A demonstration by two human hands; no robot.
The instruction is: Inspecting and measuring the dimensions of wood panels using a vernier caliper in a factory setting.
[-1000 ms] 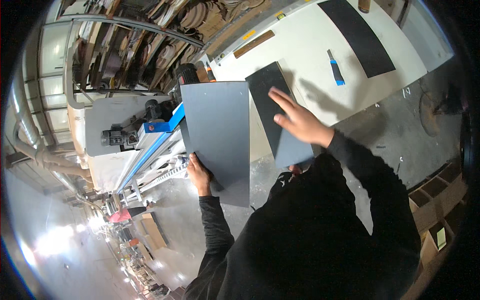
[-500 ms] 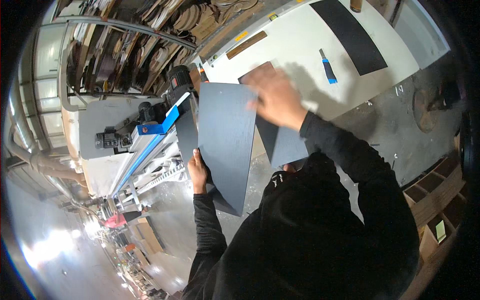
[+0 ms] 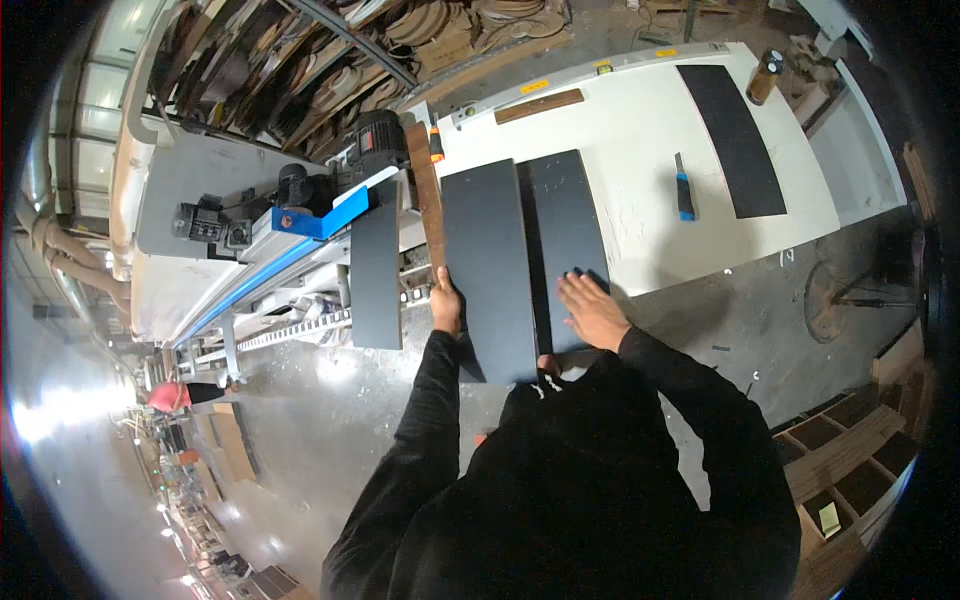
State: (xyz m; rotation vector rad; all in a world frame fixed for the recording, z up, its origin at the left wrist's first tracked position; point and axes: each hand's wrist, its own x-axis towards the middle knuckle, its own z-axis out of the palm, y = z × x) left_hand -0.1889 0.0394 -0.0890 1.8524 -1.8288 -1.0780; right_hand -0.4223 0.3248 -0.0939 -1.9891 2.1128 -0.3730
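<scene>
Head view — left hand point(image 3: 447, 306) clamped on smooth oblong board point(image 3: 490, 255), right hand point(image 3: 598, 314) splayed over dark panel point(image 3: 569, 220)

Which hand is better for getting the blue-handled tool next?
Probably the right hand: it looks nearer the blue-handled tool and is spread open over one dark panel, while the left hand holds the edge of another panel.
</scene>
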